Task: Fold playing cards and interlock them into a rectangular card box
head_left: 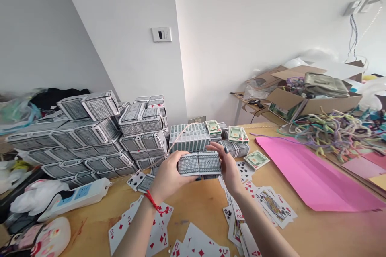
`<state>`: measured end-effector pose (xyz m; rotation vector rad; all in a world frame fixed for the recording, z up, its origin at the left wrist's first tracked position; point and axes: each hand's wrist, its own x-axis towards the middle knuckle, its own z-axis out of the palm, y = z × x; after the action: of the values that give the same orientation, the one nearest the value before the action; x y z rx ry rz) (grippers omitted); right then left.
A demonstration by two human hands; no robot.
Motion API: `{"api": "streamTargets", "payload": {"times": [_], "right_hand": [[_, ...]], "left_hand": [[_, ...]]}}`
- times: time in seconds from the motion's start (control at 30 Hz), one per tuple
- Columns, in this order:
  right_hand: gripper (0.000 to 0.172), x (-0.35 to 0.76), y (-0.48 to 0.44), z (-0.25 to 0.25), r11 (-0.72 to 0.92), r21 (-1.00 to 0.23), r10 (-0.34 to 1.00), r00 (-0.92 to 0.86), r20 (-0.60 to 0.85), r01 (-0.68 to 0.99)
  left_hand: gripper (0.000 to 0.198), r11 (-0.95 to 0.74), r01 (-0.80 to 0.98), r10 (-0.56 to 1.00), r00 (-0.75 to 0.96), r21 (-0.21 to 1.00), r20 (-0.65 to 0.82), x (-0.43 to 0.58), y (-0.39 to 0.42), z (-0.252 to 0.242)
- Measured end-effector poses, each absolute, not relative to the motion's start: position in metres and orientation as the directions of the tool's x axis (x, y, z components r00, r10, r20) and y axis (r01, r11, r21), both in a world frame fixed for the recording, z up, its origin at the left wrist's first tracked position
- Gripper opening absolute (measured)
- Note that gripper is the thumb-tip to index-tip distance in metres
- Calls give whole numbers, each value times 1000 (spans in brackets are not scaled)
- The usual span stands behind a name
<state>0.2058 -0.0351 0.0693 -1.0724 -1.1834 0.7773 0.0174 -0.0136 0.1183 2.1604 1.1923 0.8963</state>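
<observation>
A box-like block of playing cards (199, 164), grey patterned backs outward, is held up over the wooden table. My left hand (169, 174) grips its left end, thumb on top and fingers underneath. At the right end, my right hand (230, 170) curves round the block's edge, its fingers reaching over the back corner. Just behind stand a row of green-and-white card boxes (188, 136) and more card blocks (235, 148). Loose face-up cards (144, 225) lie on the table below, with others beneath my right forearm (271, 204).
Tall stacks of card blocks (87, 136) rise at the left. A white power strip (81, 196) lies in front of them. Pink paper (307, 176) covers part of the right side, near tangled pipe cleaners (319, 128) and an open cardboard box (328, 104). A wall stands behind.
</observation>
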Motion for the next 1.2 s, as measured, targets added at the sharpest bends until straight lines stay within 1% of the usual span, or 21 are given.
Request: {"api": "streamTargets", "payload": {"times": [0.03, 0.1, 0.13, 0.2, 0.33, 0.53, 0.6, 0.67, 0.73, 0.83, 0.9, 0.97, 1.07, 1.2], "right_hand": [[46, 202, -39, 74, 375, -924, 897, 223, 381, 73], [38, 197, -45, 80, 455, -872, 851, 200, 486, 183], [36, 195, -47, 81, 486, -842, 815, 226, 533, 233], [32, 194, -48, 79, 502, -810, 765, 281, 579, 302], [29, 195, -46, 75, 480, -805, 745, 323, 584, 349], [32, 196, -47, 78, 449, -797, 734, 341, 587, 404], [33, 197, -46, 79, 417, -819, 764, 337, 551, 394], [34, 200, -45, 82, 367, -867, 826, 310, 471, 337], [35, 204, -44, 85, 337, -908, 884, 249, 396, 248], [37, 212, -44, 90, 335, -930, 929, 115, 353, 151], [39, 215, -44, 91, 294, -941, 952, 34, 304, 167], [37, 215, -44, 90, 246, -942, 968, -4, 252, 226], [32, 210, -41, 86, 199, -938, 978, 11, 210, 283], [34, 206, -39, 85, 133, -964, 981, 110, 162, 230]], "left_hand": [[45, -482, 539, 869, 392, 691, 301, 18, -14, 118], [47, -486, 545, 867, 397, 683, 300, 20, -15, 118], [48, -491, 546, 864, 405, 679, 299, 21, -16, 118], [49, -502, 542, 857, 419, 674, 301, 23, -18, 119], [50, -527, 521, 840, 441, 672, 316, 27, -22, 118], [50, -527, 491, 835, 452, 694, 314, 31, -24, 117], [50, -508, 485, 844, 446, 712, 298, 31, -23, 115], [51, -458, 479, 868, 424, 749, 259, 31, -21, 114], [51, -383, 451, 896, 393, 806, 206, 30, -18, 113], [42, -232, 345, 934, 340, 909, 109, 30, -14, 113], [37, -109, 252, 954, 297, 961, 31, 30, -12, 113], [34, -3, 165, 967, 253, 986, -39, 31, -11, 113], [31, 87, 53, 974, 205, 995, -96, 33, -11, 110], [34, 155, -144, 960, 254, 977, -115, 36, -15, 108]]}}
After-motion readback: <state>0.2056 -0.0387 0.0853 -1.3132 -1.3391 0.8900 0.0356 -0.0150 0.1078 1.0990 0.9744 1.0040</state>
